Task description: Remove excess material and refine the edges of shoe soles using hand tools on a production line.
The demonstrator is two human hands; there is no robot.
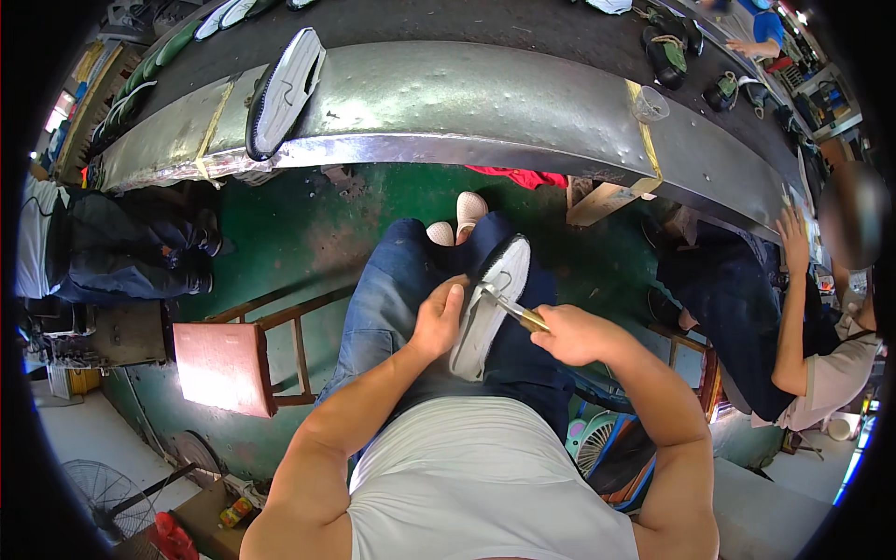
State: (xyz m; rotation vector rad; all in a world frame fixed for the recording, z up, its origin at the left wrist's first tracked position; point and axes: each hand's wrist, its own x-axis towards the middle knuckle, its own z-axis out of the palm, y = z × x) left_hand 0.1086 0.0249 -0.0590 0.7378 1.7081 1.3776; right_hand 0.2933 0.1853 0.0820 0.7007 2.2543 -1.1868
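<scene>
Both hands work over the lap, head view. Left hand (437, 322) clasps the near side of a white shoe sole (487, 308), fingers curled on its edge, thumb up beside it. Right hand (571, 334) is clenched round the yellowish handle of a thin metal tool (511, 310), whose tip lies on the sole's upper face. Sole rests tilted on the blue-jeaned thighs, toe end pointing away toward the white shoes on the green floor (308, 233).

Ahead, the curved metal tabletop (467, 103) runs left to right, well apart from the hands; its near rim is a bright bent edge. Another white sole (285, 89) leans over that rim at left. A clear cup (650, 103) sits near the rim at right. A wooden stool (224, 364) stands just left of the knee. A seated co-worker's hand (793, 233) touches the rim at far right. Open floor lies between knees and tabletop.
</scene>
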